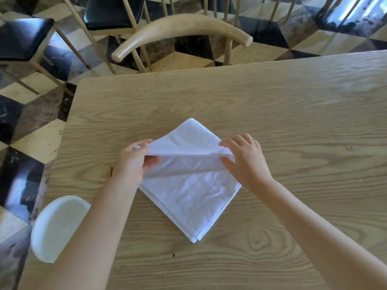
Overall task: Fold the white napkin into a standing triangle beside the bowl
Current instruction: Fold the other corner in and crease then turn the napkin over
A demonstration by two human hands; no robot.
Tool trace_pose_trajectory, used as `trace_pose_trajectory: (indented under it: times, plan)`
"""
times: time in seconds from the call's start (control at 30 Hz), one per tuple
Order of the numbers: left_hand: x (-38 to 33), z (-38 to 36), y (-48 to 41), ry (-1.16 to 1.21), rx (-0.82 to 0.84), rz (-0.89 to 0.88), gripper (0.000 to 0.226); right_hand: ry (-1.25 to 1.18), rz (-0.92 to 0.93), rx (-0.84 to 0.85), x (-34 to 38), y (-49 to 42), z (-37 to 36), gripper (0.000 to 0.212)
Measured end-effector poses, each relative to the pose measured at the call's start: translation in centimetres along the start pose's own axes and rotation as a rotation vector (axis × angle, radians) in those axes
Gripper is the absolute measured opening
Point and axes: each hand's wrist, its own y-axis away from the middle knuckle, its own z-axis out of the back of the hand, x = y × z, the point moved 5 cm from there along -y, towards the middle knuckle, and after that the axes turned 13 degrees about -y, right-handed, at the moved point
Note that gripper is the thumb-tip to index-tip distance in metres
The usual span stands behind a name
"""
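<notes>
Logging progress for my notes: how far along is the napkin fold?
Done: the white napkin lies as a flat diamond on the table. In hand: the left hand and right hand lift its top layer. Left: creasing and standing a triangle by the bowl.

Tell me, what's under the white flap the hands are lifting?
Under the lifted flap of the napkin shows more white napkin, lying shadowed on the table. The flap hides the layer's far part.

Both forearms reach forward, the left hand (134, 162) and right hand (245, 160) each in a pinching grip.
</notes>
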Motion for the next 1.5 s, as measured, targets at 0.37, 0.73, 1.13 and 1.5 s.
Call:
trace_pose_trajectory:
  times: [0.37,0.73,1.13,1.5]
  plan:
    - [2.3,2.3,0.7,-0.639,-0.132,-0.377,0.022,-0.157,-0.200,-0.058,-4.2,4.1,1.9,0.011]
    - [2.9,1.3,1.8,-0.921,-0.323,-0.645,0.029,-0.129,-0.163,0.033,-5.0,3.7,2.4,0.009]
    - [1.9,0.6,2.5,-1.097,-0.370,-0.705,0.033,0.133,0.054,-0.086,-4.6,5.2,1.9,0.014]
    - [3.4,-12.6,2.3,-1.672,0.218,-1.146,0.064,0.305,0.146,-0.194,-4.9,7.5,1.7,0.024]
